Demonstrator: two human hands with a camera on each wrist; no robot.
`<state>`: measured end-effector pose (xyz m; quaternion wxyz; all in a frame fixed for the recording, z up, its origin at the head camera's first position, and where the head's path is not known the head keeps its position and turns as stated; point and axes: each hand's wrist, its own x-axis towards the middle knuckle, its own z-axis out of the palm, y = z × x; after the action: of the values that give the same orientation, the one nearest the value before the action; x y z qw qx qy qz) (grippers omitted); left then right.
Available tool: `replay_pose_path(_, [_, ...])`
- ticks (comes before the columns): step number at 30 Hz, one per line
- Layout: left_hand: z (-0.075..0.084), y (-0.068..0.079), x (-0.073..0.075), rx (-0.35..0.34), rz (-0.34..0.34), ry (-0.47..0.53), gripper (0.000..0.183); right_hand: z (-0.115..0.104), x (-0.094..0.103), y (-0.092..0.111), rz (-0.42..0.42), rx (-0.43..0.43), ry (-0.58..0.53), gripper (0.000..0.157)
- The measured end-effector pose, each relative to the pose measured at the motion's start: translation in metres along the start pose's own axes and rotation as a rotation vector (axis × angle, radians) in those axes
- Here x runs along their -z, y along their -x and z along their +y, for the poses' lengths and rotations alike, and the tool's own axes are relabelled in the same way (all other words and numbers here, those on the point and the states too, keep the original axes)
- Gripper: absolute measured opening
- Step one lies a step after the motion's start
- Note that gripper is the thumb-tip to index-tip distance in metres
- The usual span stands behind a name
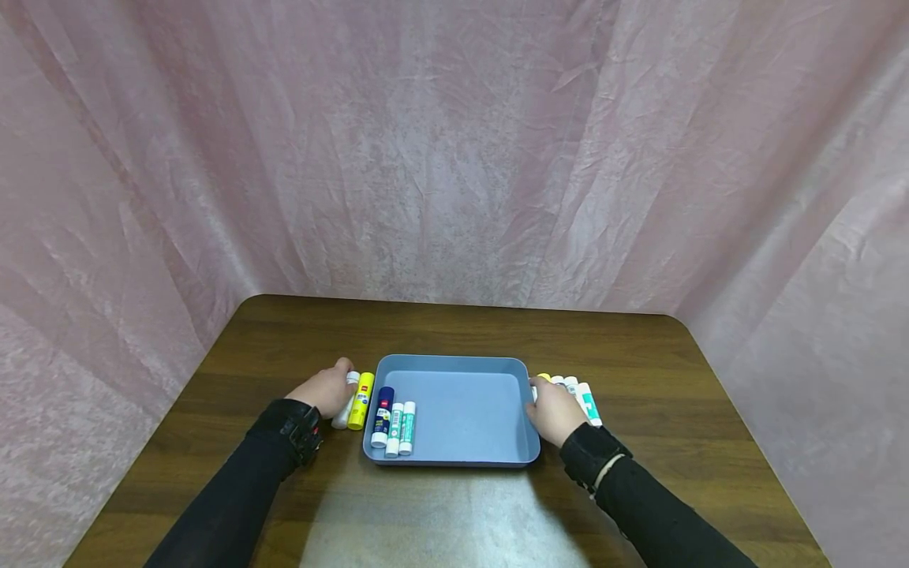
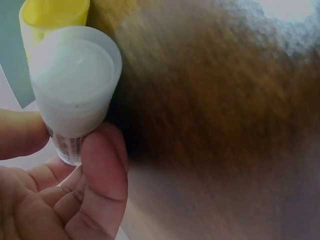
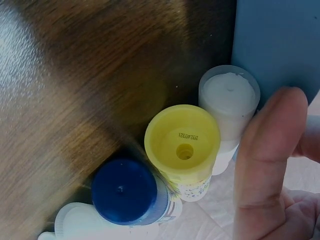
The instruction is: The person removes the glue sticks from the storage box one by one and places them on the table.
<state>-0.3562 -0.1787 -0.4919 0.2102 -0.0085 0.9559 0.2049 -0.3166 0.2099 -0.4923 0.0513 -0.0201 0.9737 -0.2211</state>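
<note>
Left hand (image 1: 325,392): thumb and a finger clamped on the sides of a white stick (image 2: 75,70), glue-stick type by the look, on the table (image 1: 454,513) left of the tray. Right hand (image 1: 556,409): a finger lies along a pale stick (image 3: 227,95) at the tray's right edge; can't tell if it's gripped or only touched. Handling, my guess: light, stiff plastic, not fragile, smooth enough to slip or roll; best taken across the middle of the barrel, thumb and finger on opposite sides. Next out: yellow stick (image 1: 360,401) between the white stick and the tray; on the right, another yellow stick (image 3: 180,142), a blue-ended stick (image 3: 124,190) and a ribbed white end (image 3: 85,222) in a row. Between the hands, blue-grey tray (image 1: 469,410), with a dark blue stick (image 1: 382,416) and two white-and-green sticks (image 1: 401,430) lying at its left side. Pink curtain (image 1: 440,158) behind. View differences: left wrist shows the pinch and a barcode-like print, which the head view doesn't; right wrist shows the blue end and a number stamped in the yellow base, both lost from above; only head shows the tray's contents and both hands together.
</note>
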Motion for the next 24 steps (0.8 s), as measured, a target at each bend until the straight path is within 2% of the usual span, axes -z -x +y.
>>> replay_pose_path(12, [-0.0009,-0.0029,-0.0015,0.018,-0.003,0.001,0.044,-0.0001,-0.0009,-0.0008,-0.007,-0.014,-0.001,0.044])
replay_pose_path(24, [-0.0007,-0.0038,-0.0010,-0.005,0.006,-0.008,0.048,0.0003,-0.0004,-0.0001,-0.002,-0.003,0.014,0.044])
